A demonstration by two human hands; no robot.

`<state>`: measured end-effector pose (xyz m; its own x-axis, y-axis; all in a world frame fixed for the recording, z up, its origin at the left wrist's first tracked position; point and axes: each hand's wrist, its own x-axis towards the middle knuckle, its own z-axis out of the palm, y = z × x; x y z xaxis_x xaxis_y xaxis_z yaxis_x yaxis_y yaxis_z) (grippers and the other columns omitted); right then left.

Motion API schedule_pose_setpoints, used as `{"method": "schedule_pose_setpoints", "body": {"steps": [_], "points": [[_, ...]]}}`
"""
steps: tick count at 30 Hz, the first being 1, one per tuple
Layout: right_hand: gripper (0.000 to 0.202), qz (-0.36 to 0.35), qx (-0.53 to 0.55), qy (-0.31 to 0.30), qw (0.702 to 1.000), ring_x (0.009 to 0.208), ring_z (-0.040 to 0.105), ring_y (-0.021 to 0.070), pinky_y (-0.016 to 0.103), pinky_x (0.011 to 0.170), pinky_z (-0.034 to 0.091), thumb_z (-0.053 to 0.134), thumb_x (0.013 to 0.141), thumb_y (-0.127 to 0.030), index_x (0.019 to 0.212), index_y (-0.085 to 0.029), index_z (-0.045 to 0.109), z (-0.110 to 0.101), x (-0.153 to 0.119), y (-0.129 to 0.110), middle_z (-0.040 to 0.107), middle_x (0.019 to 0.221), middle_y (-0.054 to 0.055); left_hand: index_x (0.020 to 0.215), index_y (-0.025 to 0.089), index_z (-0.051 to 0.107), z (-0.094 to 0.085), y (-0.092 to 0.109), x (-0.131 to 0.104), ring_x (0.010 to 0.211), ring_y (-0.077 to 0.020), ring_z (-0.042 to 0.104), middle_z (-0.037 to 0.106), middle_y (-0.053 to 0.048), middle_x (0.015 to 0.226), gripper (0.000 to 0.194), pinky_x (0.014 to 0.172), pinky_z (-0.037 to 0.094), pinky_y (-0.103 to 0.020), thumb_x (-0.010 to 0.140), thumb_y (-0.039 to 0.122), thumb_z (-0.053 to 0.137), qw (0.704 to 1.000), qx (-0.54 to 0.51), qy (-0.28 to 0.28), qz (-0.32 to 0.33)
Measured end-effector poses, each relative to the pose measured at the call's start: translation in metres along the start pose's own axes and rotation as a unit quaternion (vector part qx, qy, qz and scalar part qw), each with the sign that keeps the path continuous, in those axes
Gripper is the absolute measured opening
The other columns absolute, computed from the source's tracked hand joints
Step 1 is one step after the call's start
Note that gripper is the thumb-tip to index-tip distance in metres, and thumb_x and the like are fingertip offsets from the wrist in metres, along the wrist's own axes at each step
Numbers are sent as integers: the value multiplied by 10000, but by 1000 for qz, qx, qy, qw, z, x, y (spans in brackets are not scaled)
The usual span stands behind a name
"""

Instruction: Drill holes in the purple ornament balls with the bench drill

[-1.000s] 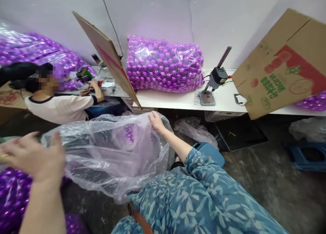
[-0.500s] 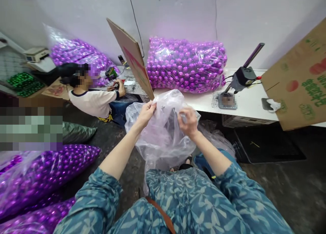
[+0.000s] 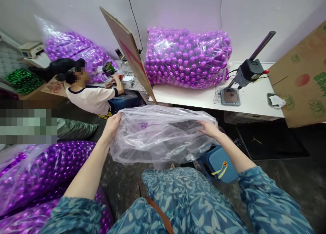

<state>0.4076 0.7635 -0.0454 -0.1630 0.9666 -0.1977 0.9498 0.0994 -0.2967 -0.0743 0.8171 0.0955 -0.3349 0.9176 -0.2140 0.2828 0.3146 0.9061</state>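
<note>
A large clear plastic bag (image 3: pixel 158 135) is stretched wide in front of my body, its mouth edge pulled out between both hands. My left hand (image 3: pixel 113 123) is closed on the bag's left edge. At the right end, my right hand (image 3: pixel 210 128) grips the plastic, fingers pointing left and partly behind or in the film. Beyond the bag, on the white table, lies a big clear bag packed with shiny purple balls (image 3: pixel 187 59).
A cardboard divider (image 3: pixel 129 50) stands left of the ball bag; a co-worker (image 3: pixel 89 94) sits beyond it. Rightward are a small stand machine (image 3: pixel 247 74) and a printed carton (image 3: pixel 303 81). A blue stool (image 3: pixel 221 162) stands by my legs. Filled purple bags (image 3: pixel 51 173) lie at left.
My hands have moved apart, left hand leftward and right hand rightward, spreading the bunched plastic bag into a wide shape. The blue stool shows more now.
</note>
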Motion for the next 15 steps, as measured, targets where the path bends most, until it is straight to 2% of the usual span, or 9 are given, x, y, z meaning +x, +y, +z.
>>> {"method": "schedule_pose_setpoints", "body": {"steps": [3,6,8,10,13,15], "points": [[481,-10,12,-9,1000,1189,609,168,420,1057,563,573,948,-495,1288,-156,592,24,0,-37,620,1285,104,625,197,516,23,-3,-33,458,-94,373,469,44,516,626,446,289,-215,622,772,764,989,-20,-120,-80],[539,7,19,40,999,1301,560,213,485,1125,521,592,933,-502,1350,-162,557,43,0,-67,567,1387,118,614,185,516,45,7,-69,474,-73,332,430,56,523,691,451,260,-197,559,822,777,963,-3,-265,-57],[556,37,28,95,994,1345,530,230,509,1152,498,587,937,-490,1387,-167,530,45,-1,-73,532,1435,125,595,181,492,54,16,-86,486,-61,299,391,64,529,697,457,230,-187,594,823,763,947,6,-321,-21],[553,59,41,154,985,1359,515,232,507,1161,490,571,947,-478,1409,-180,512,40,-3,-68,508,1462,126,612,176,515,58,25,-94,498,-63,322,417,55,550,667,463,241,-184,641,796,758,943,-2,-333,8],[584,72,67,243,965,1421,457,254,530,1201,450,539,958,-484,1462,-198,463,22,-12,-49,445,1522,135,693,176,597,62,35,-94,511,-88,408,509,32,589,599,469,311,-198,664,748,774,953,-44,-298,28],[628,91,83,296,947,1473,394,286,558,1235,401,503,962,-517,1498,-201,425,9,-20,-34,362,1576,169,716,175,625,65,39,-90,498,-93,412,511,29,577,583,463,321,-207,665,735,780,957,-64,-281,38]]}}
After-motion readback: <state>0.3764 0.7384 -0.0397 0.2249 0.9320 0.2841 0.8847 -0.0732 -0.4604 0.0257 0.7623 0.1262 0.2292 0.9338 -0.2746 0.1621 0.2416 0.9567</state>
